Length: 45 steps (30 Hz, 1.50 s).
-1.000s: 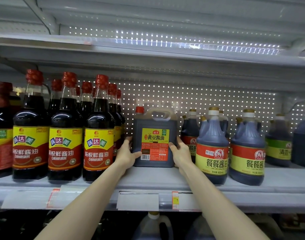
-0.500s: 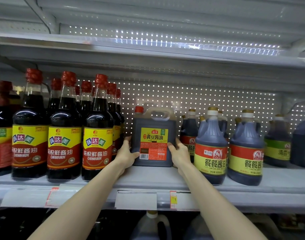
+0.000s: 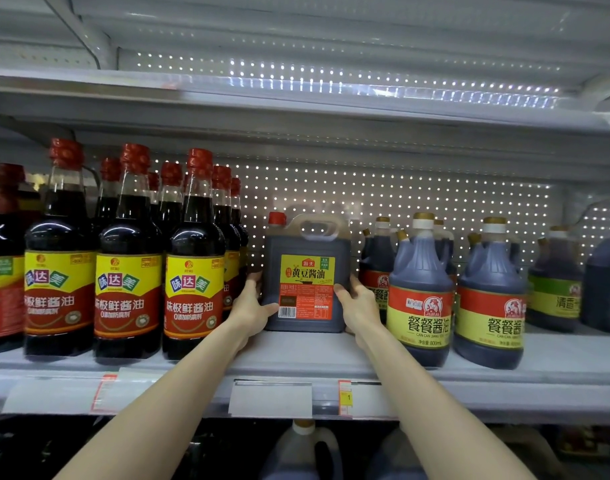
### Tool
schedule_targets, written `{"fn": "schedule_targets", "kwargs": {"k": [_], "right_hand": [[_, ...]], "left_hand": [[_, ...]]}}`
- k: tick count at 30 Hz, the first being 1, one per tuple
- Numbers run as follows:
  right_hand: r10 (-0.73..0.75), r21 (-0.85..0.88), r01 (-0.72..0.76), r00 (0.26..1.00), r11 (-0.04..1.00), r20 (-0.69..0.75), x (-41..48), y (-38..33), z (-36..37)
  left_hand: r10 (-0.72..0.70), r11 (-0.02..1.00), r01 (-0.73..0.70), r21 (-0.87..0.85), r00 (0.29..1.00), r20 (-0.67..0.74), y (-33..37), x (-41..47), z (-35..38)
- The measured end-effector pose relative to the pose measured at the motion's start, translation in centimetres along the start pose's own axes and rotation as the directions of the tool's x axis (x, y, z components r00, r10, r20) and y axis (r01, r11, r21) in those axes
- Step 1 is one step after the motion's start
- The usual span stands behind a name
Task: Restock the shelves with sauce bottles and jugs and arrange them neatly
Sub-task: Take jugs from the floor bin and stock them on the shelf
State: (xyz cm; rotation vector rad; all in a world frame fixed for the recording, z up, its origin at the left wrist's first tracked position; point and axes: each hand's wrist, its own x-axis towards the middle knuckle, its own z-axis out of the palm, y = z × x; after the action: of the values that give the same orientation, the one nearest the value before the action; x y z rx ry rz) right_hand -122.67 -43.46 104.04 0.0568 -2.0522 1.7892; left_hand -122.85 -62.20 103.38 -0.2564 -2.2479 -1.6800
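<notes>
Two-handed grip: jug (image 3: 307, 271) between left hand (image 3: 253, 306), right hand (image 3: 360, 304).

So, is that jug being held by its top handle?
No, the left hand and right hand grip the jug by its lower sides, and its top handle is untouched.

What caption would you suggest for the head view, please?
Left hand and right hand grip a soy sauce jug on the shelf.
</notes>
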Motion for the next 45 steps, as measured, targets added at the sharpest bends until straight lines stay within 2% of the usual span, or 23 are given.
{"fn": "schedule_targets", "kwargs": {"k": [22,30,34,37,45], "right_hand": [[0.015,-0.061,-0.012,0.999,0.998,0.037,-1.2,-1.6,-0.4],[-0.122,-0.11,0.125,0.992,0.986,0.035,-6.2,-6.1,-2.0],[-0.18,-0.041,0.183,0.982,0.982,0.062,-10.6,-7.7,-2.8],[-0.217,-0.021,0.217,0.976,0.976,0.03,-13.6,-7.0,-3.5],[-0.176,-0.012,0.176,0.984,0.984,0.003,-20.5,-4.4,-7.4]], "left_hand": [[-0.059,0.995,0.062,0.08,0.998,-0.033,2.8,-0.9,0.1],[0.101,0.994,-0.101,-0.029,0.995,-0.004,7.3,-7.0,-1.2],[0.187,0.979,-0.184,-0.089,0.982,0.022,8.5,-11.3,-1.8],[0.248,0.964,-0.244,-0.109,0.969,0.017,7.7,-14.6,-2.0],[0.263,0.955,-0.252,-0.159,0.964,0.049,5.5,-21.1,-0.2]]}}
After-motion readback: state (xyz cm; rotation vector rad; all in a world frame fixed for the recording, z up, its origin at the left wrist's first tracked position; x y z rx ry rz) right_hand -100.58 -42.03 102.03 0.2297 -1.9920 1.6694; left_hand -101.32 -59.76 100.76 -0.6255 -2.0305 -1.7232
